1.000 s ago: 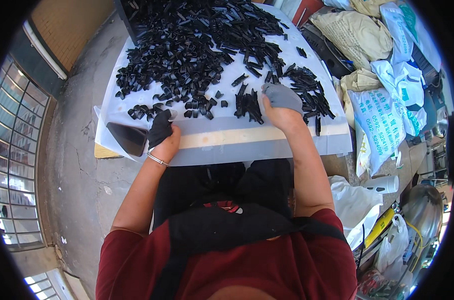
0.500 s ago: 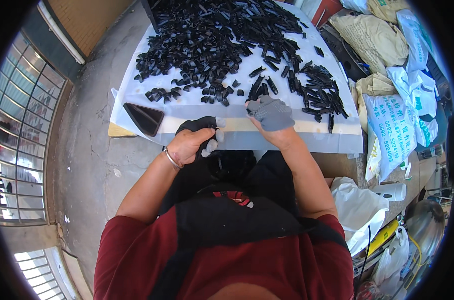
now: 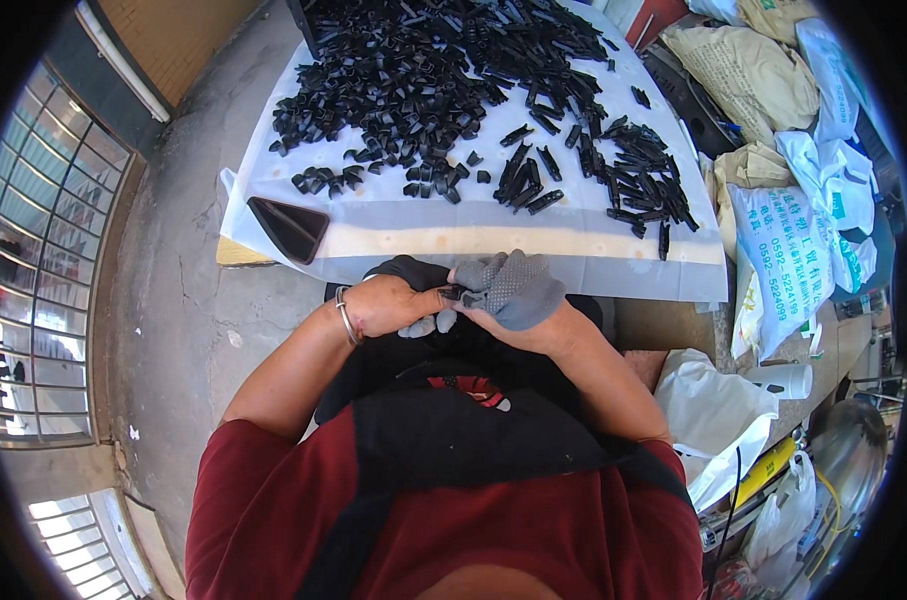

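Gripping a small black plastic piece (image 3: 463, 295) between both hands, I have it at the front edge of the white-sheeted table (image 3: 393, 215), above my lap; it looks dark, narrow and faintly glossy, its full outline hidden by my fingers; my left hand (image 3: 393, 298), black-gloved with pale fingertips and bare thumb, pinches one end; my right hand (image 3: 521, 290), in dotted grey, has its fingers closed on the other; beyond lie short curved black pieces (image 3: 373, 115) and long slim black pieces (image 3: 653, 175).
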`<state>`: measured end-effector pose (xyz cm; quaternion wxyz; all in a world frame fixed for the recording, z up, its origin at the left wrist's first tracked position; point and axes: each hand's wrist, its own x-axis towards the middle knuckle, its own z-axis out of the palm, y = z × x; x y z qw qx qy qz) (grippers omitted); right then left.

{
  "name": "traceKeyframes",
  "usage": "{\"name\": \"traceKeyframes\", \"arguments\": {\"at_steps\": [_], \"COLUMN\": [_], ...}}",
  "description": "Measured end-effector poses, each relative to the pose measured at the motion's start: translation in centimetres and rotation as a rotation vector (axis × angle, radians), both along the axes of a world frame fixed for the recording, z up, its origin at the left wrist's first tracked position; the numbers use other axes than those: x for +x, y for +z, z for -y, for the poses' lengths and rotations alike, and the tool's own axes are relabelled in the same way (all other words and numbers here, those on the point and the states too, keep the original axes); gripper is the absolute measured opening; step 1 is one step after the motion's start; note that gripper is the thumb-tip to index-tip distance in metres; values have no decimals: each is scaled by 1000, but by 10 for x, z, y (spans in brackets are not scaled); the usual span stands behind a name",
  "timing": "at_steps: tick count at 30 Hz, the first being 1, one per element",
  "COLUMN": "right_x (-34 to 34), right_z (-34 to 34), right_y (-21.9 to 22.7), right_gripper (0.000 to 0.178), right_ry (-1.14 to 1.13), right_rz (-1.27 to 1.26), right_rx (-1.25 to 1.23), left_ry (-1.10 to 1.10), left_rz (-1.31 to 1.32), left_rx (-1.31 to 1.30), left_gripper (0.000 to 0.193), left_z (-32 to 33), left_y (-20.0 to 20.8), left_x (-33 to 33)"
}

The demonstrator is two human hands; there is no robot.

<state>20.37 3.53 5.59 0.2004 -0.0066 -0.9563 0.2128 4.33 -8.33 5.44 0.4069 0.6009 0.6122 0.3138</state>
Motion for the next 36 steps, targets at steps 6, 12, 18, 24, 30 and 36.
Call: {"name": "traceKeyframes", "arguments": {"at_steps": [6,12,18,24,30,36], "right_x": [-3,12,13,6,8,6], "right_z": [8,5,7,12,20,-25], "right_y": [-4,2,-6,-4,-26,-2], "right_gripper": [23,27,21,18,26,30], "right_ry": [-170,-255,-220,-311,-202,-488], "right_rz": [12,49,-72,77,109,345], "right_rx": [-137,57,64,261,81,-57], "left_ry": [355,444,468,349,283,476], "left_rz": [-5,119,101,-128,-301,-803], "left_rx": [112,174,149,270,235,82], "left_gripper": [41,39,44,34,33,42], "left_z": [-4,-1,-3,-7,-3,-23], "left_y": [-18,-8,-8,-19,-19,-35], "left_x": [21,17,20,15,24,-29]}}
